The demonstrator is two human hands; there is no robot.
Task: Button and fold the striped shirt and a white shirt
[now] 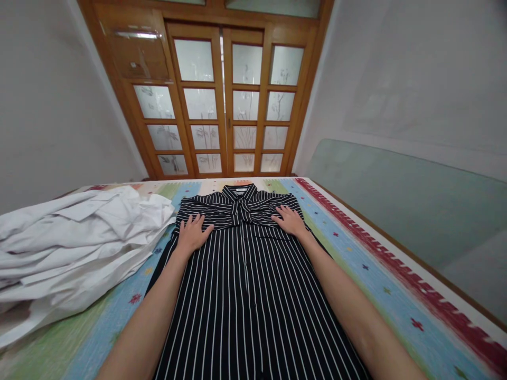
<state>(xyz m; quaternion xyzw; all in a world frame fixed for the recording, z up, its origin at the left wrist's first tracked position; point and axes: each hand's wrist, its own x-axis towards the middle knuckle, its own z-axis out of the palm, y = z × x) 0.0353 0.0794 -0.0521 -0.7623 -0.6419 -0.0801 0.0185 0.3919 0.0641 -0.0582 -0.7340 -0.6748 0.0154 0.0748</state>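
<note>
A black shirt with white stripes (233, 285) lies spread out in front of me, its collar (240, 192) at the far end and its button front facing up. Both sleeves are folded inward across the chest, their cuffs meeting near the middle below the collar. My left hand (193, 234) rests flat on the folded sleeve at the left side, fingers spread. On the right side, my right hand (291, 220) lies on the other folded sleeve, its fingers also stretched out. Neither hand grips the cloth. The shirt's lower end runs out of view at the bottom.
A heap of crumpled white cloth (79, 237) lies at the left. Under everything is a colourful patterned bed cover (380, 279). A pale green panel (407, 200) borders the right side. Beyond the far edge stand wooden doors with glass panes (226, 105).
</note>
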